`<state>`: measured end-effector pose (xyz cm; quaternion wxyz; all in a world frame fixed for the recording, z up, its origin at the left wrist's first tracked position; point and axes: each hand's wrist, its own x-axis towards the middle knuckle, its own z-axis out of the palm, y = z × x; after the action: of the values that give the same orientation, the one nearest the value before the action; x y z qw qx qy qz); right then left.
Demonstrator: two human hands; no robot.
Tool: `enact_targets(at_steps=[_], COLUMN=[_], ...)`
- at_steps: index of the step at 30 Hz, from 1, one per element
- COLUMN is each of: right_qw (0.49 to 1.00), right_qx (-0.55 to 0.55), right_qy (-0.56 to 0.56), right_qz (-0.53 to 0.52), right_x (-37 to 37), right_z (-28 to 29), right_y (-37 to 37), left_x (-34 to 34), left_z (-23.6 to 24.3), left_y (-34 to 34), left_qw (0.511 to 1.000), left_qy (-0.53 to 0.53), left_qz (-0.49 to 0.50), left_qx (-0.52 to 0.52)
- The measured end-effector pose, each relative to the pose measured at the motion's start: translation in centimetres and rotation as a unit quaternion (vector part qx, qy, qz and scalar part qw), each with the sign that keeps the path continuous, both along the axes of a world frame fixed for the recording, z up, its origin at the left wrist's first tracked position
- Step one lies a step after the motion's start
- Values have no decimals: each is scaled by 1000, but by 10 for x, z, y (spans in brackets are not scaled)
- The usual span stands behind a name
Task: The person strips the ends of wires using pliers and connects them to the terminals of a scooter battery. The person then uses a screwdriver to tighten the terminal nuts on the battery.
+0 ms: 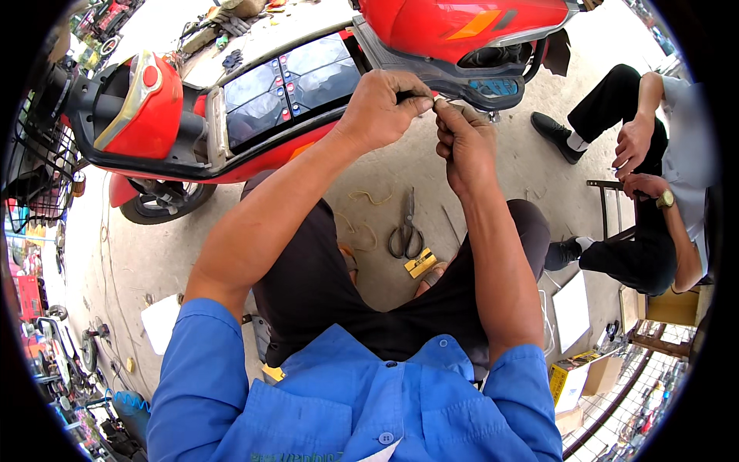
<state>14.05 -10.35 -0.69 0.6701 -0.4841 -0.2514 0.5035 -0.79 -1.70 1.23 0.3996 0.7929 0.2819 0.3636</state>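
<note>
My left hand (382, 108) and my right hand (467, 142) meet in front of me, raised over the near side of a red electric scooter (158, 115). Both are closed in a pinch, fingertips almost touching. A tiny pale bit shows between them, and something dark peeks out under my left fingers; it is too small to name. Just beyond my left hand, the scooter's battery compartment is uncovered, with several black batteries (327, 77) bearing red and blue terminals. On the ground between my feet lie black-handled scissors (408, 231), a small yellow box (420, 263) and thin yellow wire (371, 199).
A seated person (654, 169) is close on my right, legs reaching toward me. Another part of red bodywork (454, 31) rises at the back right. An opened yellow carton (573, 377) stands at lower right. Behind my left elbow lies a white sheet (159, 323).
</note>
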Motion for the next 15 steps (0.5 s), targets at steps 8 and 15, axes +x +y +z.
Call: enact_targets(at_steps=[8, 15], right_qw=[1000, 1000], right_qx=[11, -6], right_qy=[3, 26], right_qz=[-8, 17], right_x=[-1, -3], right_z=[-1, 2], right_y=[-1, -2], left_x=[2, 2], left_z=[0, -6], left_y=[-3, 1], left_qw=[1000, 1000], left_qy=[13, 3], left_qz=[17, 16], left_qx=[8, 7])
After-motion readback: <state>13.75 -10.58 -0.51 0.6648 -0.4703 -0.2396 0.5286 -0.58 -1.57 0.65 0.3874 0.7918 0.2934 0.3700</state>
